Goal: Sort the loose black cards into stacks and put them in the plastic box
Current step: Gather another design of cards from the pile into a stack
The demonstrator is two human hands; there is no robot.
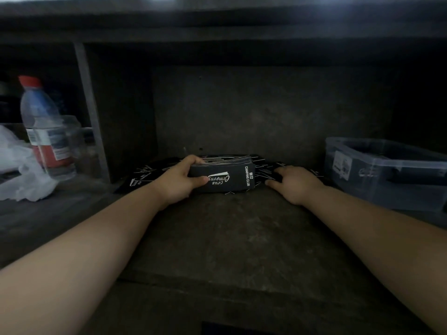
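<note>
My left hand (180,181) grips a thick stack of black cards (229,176) with white "Camping Club" print, thumb on the front face and fingers over the top edge. Loose black cards (142,174) lie scattered on the dark worktop behind and to both sides of the stack. My right hand (294,183) lies on the loose cards to the right of the stack, fingers curled down onto them; whether it pinches one I cannot tell. The clear plastic box (387,187) stands at the right edge, with dark cards showing inside.
A water bottle (44,131) with a red cap stands at the left beside a crumpled clear plastic bag (21,175). A dark back wall and a shelf overhead close in the workspace. A vertical post (89,105) rises behind the bottle.
</note>
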